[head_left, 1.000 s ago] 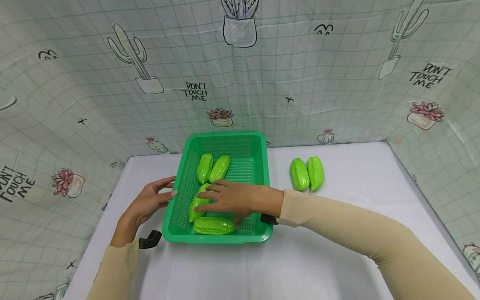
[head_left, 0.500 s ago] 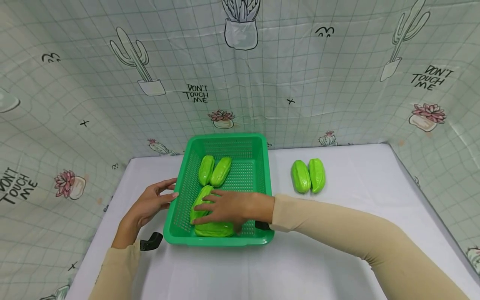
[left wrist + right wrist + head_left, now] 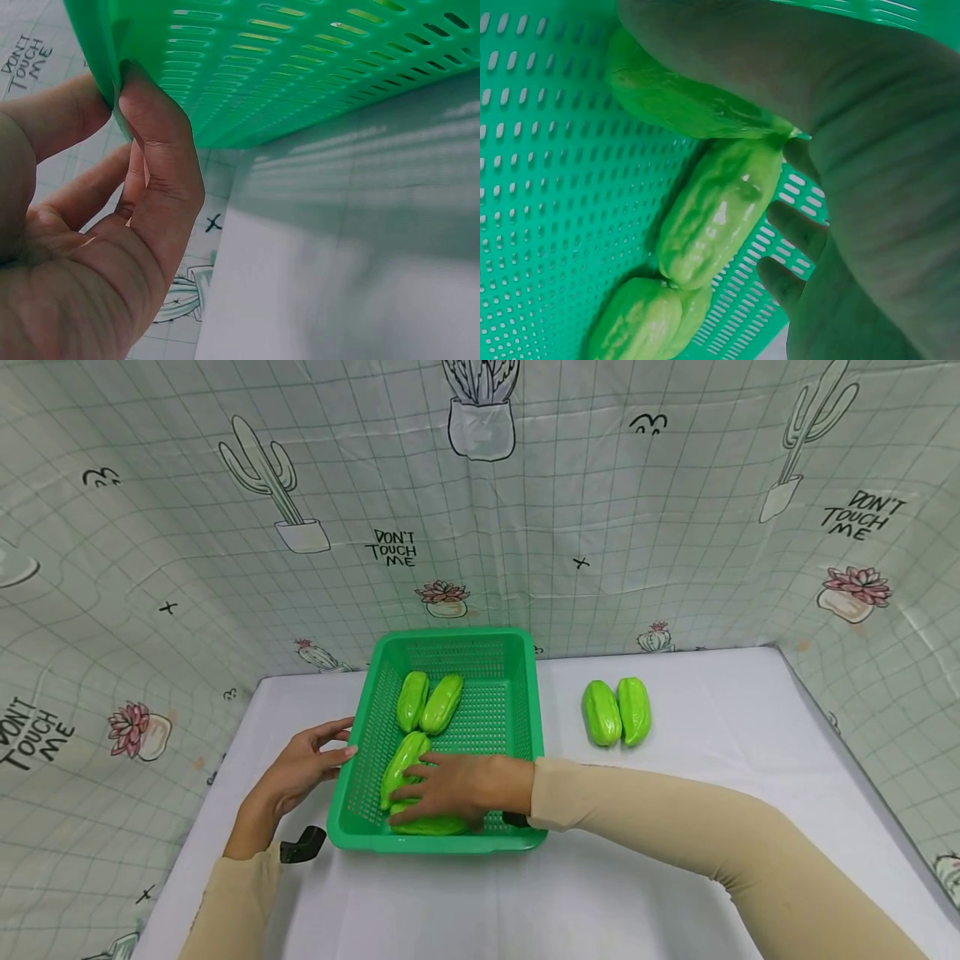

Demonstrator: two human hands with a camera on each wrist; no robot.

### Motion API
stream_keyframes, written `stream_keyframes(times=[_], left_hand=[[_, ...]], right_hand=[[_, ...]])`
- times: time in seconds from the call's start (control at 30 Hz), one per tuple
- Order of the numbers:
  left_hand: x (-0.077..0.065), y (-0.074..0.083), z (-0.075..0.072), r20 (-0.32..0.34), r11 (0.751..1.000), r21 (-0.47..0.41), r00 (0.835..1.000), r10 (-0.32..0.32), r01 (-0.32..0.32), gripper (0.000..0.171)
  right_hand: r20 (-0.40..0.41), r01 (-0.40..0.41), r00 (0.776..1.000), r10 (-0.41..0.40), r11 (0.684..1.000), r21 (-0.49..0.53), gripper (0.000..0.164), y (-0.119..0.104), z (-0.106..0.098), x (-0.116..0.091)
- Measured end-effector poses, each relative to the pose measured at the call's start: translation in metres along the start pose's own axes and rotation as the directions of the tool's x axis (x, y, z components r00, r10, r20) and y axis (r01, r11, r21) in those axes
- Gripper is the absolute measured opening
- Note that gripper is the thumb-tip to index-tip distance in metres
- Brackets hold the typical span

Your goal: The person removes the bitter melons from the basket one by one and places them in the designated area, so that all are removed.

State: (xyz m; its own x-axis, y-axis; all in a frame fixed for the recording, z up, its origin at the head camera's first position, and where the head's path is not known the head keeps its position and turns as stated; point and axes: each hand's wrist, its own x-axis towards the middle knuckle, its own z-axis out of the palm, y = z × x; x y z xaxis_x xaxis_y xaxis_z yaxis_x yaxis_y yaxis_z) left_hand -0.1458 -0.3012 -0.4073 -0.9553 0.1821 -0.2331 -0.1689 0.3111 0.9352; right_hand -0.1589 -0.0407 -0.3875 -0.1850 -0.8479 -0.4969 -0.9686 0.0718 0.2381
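A green perforated plastic basket (image 3: pixel 535 693) stands on the white-covered table. My left hand (image 3: pixel 296 767) pinches its left rim; thumb and fingers lie on either side of the rim in the left wrist view. Inside, my right hand (image 3: pixel 457 787) lies spread over the front bitter gourd (image 3: pixel 682 97), covering most of it in the head view. In the right wrist view its thumb overlaps this gourd, while two fingers stand apart from the gourds. A second bitter gourd (image 3: pixel 403 767) leans along the left wall near my fingertips. Two more, a left gourd (image 3: pixel 412 700) and a right gourd (image 3: pixel 442 703), lie farther back.
To the right of the basket, two bitter gourds, a left one (image 3: pixel 602 713) and a right one (image 3: pixel 634 711), lie side by side on the table (image 3: pixel 720 727). A patterned cloth (image 3: pixel 570 510) hangs behind and at both sides, close to the basket's back.
My right hand has moved toward the basket's front, from over the left-wall gourd onto the front gourd, uncovering more of the former. The left hand has stayed at the rim.
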Motion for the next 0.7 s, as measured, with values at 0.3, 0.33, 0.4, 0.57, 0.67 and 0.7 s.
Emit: stream_keyframes(times=[0.3, 0.33, 0.4, 0.57, 0.67, 0.7], left_hand=[[-0.0001, -0.0005, 0.0005, 0.005, 1.000, -0.001, 1.000, 0.000, 0.000, 0.067], [-0.0003, -0.0003, 0.0005, 0.004, 1.000, 0.000, 1.000, 0.000, 0.000, 0.067], [-0.0008, 0.0003, 0.0005, 0.004, 1.000, 0.003, 1.000, 0.000, 0.000, 0.067], [-0.0011, 0.0009, 0.0003, 0.005, 1.000, 0.004, 1.000, 0.004, -0.004, 0.067], [-0.0010, 0.0006, 0.0004, 0.004, 1.000, 0.006, 1.000, 0.002, -0.002, 0.067], [-0.0009, 0.0005, 0.0004, 0.003, 1.000, 0.006, 1.000, 0.000, 0.000, 0.067]], right_hand=[[0.021, -0.003, 1.000, 0.003, 1.000, -0.010, 0.114, -0.0024, 0.0016, 0.0021], [0.021, -0.002, 1.000, 0.003, 1.000, -0.014, 0.114, -0.0026, 0.0015, 0.0025], [0.020, -0.002, 1.000, 0.002, 1.000, -0.021, 0.114, -0.0031, 0.0014, 0.0030], [0.022, -0.012, 1.000, 0.012, 1.000, -0.023, 0.115, -0.0037, 0.0017, 0.0038], [0.029, -0.025, 0.999, 0.025, 0.999, -0.025, 0.114, -0.0037, 0.0014, 0.0032], [0.033, -0.028, 0.999, 0.029, 0.999, -0.025, 0.114, -0.0036, 0.0013, 0.0027]])
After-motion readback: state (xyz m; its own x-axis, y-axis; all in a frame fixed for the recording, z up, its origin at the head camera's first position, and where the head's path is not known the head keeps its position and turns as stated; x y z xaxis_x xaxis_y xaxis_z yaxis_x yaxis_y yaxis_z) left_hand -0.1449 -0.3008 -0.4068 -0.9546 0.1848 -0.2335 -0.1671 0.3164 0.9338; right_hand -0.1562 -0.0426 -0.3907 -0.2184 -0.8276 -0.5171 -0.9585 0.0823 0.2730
